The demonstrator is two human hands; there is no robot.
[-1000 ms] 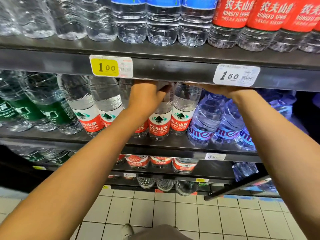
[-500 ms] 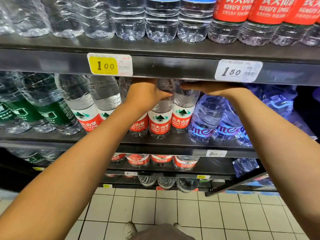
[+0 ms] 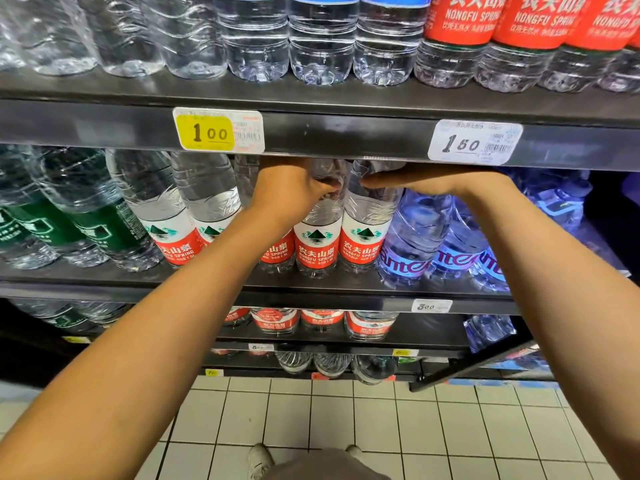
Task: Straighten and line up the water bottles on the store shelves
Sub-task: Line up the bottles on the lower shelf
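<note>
1. Hands: two, the left hand (image 3: 291, 192) and the right hand (image 3: 433, 180).
2. Red-labelled bottles (image 3: 317, 237) on the middle shelf (image 3: 311, 299): five in the front row.
3. Green-labelled bottles (image 3: 104, 230): at least two.
4. Blue-tinted bottles (image 3: 412, 244): three in front.
5. Price tags: one yellow tag (image 3: 218, 130), one white tag (image 3: 475, 143).

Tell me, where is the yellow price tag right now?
In the head view, the yellow price tag sits on the front edge of the upper shelf, left of centre, just above the left hand and well left of the white 1.50 tag.
</note>
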